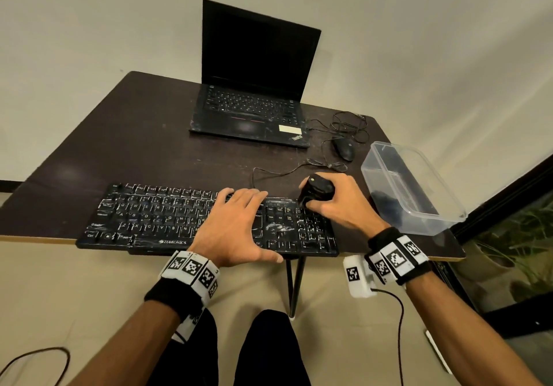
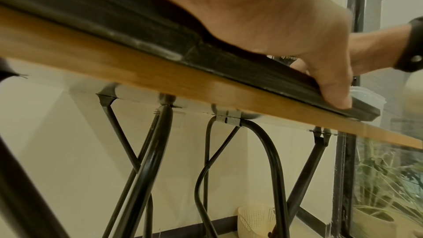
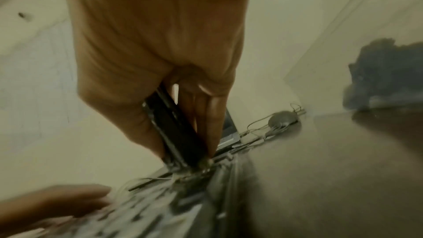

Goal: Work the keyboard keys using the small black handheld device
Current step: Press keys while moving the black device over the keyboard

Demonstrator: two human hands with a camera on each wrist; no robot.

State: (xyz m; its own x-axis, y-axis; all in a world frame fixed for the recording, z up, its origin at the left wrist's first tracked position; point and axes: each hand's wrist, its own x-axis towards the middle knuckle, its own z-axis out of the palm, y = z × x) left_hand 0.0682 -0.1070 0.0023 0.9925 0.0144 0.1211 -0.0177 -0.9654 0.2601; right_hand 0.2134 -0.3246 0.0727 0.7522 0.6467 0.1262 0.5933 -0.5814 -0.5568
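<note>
My left hand [image 1: 236,224] lay flat on the worn black full-size keyboard [image 1: 155,218] at the near edge of the dark wood-topped table [image 1: 125,134], fingers straight and spread over the keys, thumb [image 2: 332,86] pressed along the keyboard's front edge, holding nothing. Just to the right, my right hand [image 1: 344,203] had its fingers curled round the small black handheld device [image 1: 317,189], whose lower end touched the keys at the top of the number pad. To the right of that hand stood a clear plastic rectangular tub [image 1: 419,188]. Further back lay a black corded mouse [image 1: 344,149] with its tangled cable, and beyond it an open black laptop [image 1: 254,86], screen dark.
</note>
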